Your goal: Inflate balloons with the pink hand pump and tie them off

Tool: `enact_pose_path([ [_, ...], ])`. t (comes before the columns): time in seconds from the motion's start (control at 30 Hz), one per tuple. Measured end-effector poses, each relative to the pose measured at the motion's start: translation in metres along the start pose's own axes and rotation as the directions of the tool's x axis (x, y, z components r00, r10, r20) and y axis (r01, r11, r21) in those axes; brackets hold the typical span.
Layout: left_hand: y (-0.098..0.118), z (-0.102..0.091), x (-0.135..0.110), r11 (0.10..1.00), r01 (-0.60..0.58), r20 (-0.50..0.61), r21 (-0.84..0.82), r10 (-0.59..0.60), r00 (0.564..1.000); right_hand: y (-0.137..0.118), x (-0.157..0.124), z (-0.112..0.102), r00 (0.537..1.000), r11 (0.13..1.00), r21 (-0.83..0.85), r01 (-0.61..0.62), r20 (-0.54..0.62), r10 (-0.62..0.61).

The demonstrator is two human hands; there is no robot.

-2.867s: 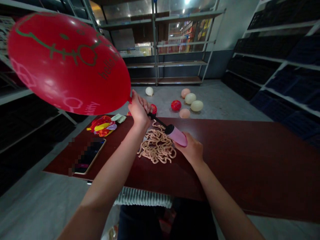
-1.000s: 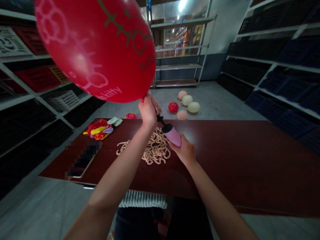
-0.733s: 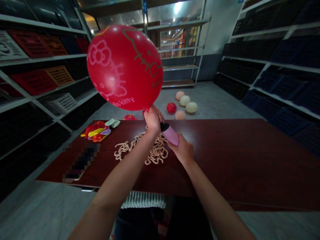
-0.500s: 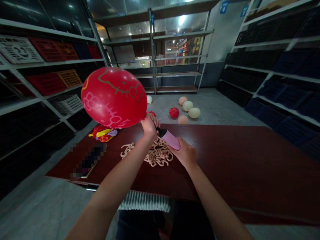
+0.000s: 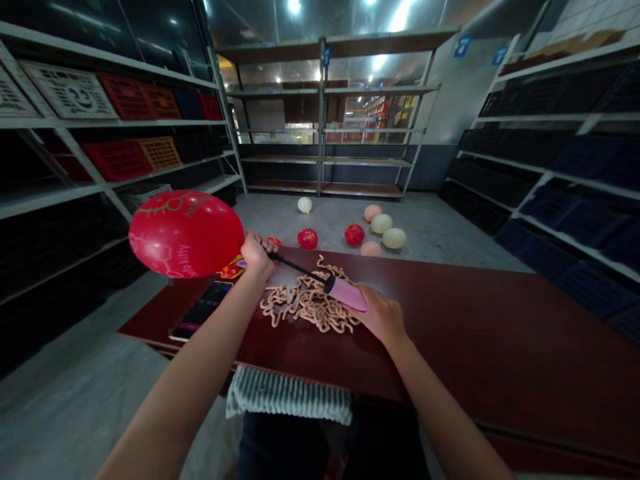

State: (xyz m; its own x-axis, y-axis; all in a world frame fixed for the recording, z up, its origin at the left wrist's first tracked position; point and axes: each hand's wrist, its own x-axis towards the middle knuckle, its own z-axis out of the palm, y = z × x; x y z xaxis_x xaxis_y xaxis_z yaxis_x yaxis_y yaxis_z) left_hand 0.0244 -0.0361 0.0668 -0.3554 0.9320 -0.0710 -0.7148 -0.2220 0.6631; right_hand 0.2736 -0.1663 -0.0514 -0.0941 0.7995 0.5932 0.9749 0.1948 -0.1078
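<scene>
Right half of the table (image 5: 500, 333) was bare, open for a hand to pass. Centre was blocked by the pile of uninflated balloons (image 5: 307, 303), just under the pump (image 5: 345, 293). Left edge was crowded: phone (image 5: 200, 312) flat near the corner, red balloon (image 5: 186, 233) hanging over it. Floor beyond had loose balloons (image 5: 383, 223) scattered; shelving (image 5: 325, 120) closed three sides.

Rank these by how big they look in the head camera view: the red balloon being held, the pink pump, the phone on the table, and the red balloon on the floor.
1. red balloon in hand, largest.
2. phone and pink pump: look about alike, so unranked.
3. red floor balloon, smallest, though it lies farther from the camera.
</scene>
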Motion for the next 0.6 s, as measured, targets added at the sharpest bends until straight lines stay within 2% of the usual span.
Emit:
enact_pose_path([
  [0.13, 0.014, 0.014, -0.010, 0.998, -0.066, 0.056, -0.004, 0.066, 0.996, -0.001, 0.001, -0.002, 1.000, 0.999, 0.048, -0.020, 0.017, 0.019],
  [0.33, 0.009, 0.077, -0.046, 0.979, -0.201, 0.282, -0.031, 0.202, 0.938, 0.007, -0.002, -0.002, 0.993, 0.982, 0.150, -0.112, -0.028, 0.117],
  [0.47, -0.006, 0.117, -0.064, 0.983, -0.184, 0.398, -0.016, 0.175, 0.901, 0.014, -0.004, 0.007, 0.968, 0.963, 0.172, -0.208, -0.102, 0.228],
  [0.6, -0.041, 0.135, -0.080, 0.990, -0.138, 0.474, 0.026, 0.109, 0.873, 0.017, -0.003, 0.013, 0.937, 0.944, 0.184, -0.273, -0.171, 0.304],
])
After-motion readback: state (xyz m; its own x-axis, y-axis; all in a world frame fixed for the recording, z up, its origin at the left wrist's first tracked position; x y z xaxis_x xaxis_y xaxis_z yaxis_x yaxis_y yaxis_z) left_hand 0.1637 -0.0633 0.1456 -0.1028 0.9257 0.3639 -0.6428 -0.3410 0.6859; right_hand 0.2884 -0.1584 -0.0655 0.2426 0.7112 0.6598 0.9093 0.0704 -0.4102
